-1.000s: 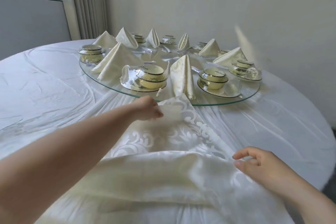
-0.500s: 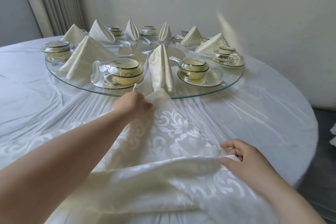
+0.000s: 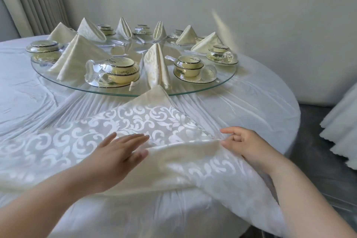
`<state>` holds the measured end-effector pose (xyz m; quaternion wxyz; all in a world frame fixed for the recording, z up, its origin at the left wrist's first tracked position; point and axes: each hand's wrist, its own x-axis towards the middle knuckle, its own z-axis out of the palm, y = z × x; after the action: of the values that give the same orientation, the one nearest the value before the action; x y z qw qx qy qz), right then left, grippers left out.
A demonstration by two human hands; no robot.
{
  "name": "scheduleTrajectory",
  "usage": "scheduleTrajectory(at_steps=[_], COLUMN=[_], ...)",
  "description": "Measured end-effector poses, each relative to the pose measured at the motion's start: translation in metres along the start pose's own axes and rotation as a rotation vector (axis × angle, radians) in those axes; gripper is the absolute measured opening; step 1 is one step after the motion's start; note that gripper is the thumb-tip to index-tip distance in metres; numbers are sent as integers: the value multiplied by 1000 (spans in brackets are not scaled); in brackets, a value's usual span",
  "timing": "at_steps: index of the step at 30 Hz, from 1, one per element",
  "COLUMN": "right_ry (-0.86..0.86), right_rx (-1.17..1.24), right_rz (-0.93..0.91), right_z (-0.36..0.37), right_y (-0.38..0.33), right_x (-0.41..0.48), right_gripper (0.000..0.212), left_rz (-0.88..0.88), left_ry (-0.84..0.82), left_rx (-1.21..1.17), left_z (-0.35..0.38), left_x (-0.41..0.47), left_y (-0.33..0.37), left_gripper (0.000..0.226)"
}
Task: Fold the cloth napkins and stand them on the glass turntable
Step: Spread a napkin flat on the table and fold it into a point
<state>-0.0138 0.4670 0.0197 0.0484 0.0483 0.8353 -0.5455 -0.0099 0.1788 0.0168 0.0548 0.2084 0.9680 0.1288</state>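
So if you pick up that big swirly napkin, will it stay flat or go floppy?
Probably floppy: the napkin bends into a soft fold where the right hand pinches it. It is likely light too, as two fingertips seem enough to hold the fold. It might slide on the tablecloth, since both look shiny.

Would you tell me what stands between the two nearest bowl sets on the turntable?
A folded napkin stands upright there, shown in the head view.
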Motion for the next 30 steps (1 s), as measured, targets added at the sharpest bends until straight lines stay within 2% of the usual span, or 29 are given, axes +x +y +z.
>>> scheduleTrajectory(at_steps=[5, 8, 10, 11, 13, 15, 16, 17, 20, 21, 26, 30], right_ry=[141, 213, 198, 186, 199, 198, 184, 174, 205, 241, 454, 579], right_rx=[-19, 47, 65, 78, 81, 138, 191, 242, 361, 360, 444, 308], right_rz=[-30, -25, 16, 43, 99, 152, 193, 219, 267, 264, 211, 168], right_z=[-32, -49, -50, -48, -40, -28, -21, -15, -4, -3, -19, -40], right_y=[8, 28, 44, 52, 66, 78, 81, 84, 86, 86, 79, 71], right_x=[-43, -84, -110, -120, -134, -143, -146, -148, -153, -154, -154, -151], right_gripper=[14, 17, 18, 36, 86, 103, 102, 91, 17, 9, 15, 19], left_rz=[-52, -25, -20, -22, -25, -23, -26, -29, -25, -24, -16, 4], left_ry=[66, 82, 99, 109, 121, 125, 127, 127, 118, 114, 54, 8], left_rx=[-40, -55, -47, -45, -59, -70, -66, -59, -45, -56, -242, -240], left_z=[20, 21, 21, 22, 23, 23, 23, 23, 24, 24, 17, 10], left_x=[2, 1, 0, 0, 1, 0, 0, -1, -1, -1, 4, 5], left_y=[-11, -9, -8, -7, -7, -6, -5, -4, -3, -5, -11, -12], left_gripper=[132, 107, 105, 105, 104, 99, 92, 83, 76, 75, 72, 75])
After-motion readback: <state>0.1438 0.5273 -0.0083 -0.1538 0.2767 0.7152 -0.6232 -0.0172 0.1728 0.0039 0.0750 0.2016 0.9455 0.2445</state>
